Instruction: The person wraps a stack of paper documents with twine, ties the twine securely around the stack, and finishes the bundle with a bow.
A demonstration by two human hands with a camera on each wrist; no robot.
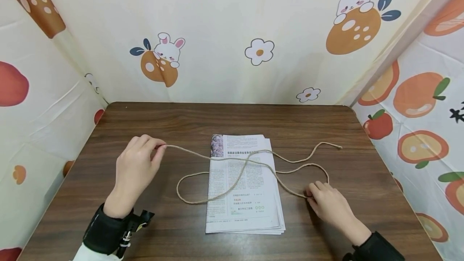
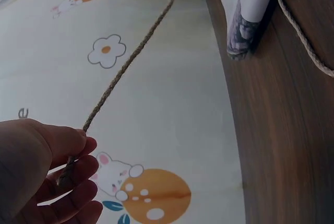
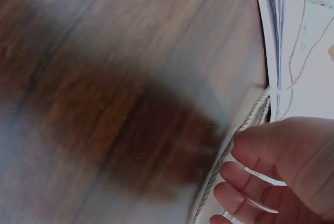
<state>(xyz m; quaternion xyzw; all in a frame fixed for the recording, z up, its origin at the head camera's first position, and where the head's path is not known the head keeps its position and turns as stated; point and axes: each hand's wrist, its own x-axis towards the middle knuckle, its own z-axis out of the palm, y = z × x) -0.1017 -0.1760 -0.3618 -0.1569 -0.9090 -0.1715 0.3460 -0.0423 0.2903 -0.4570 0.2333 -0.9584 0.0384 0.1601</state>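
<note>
A thin beige braided rope [image 1: 197, 154] lies in crossing loops over a folded newspaper [image 1: 241, 212] on the table. My left hand [image 1: 137, 166] pinches the rope near one end, above the table left of the newspaper. In the left wrist view, thumb and fingers of the left hand [image 2: 57, 166] hold the rope [image 2: 125, 67], with a short tail below the thumb. To the right of the newspaper, my right hand [image 1: 331, 206] holds the rope low at the table. The right wrist view shows the rope [image 3: 222, 156] at the fingertips of the right hand [image 3: 284, 166].
The brown wood-grain table [image 1: 174, 120] reaches a pale patterned curtain [image 1: 217, 31] at the back. Printed sheets [image 1: 420, 148] hang at the sides. The rope's other loose end lies at the table's right, beyond the right hand.
</note>
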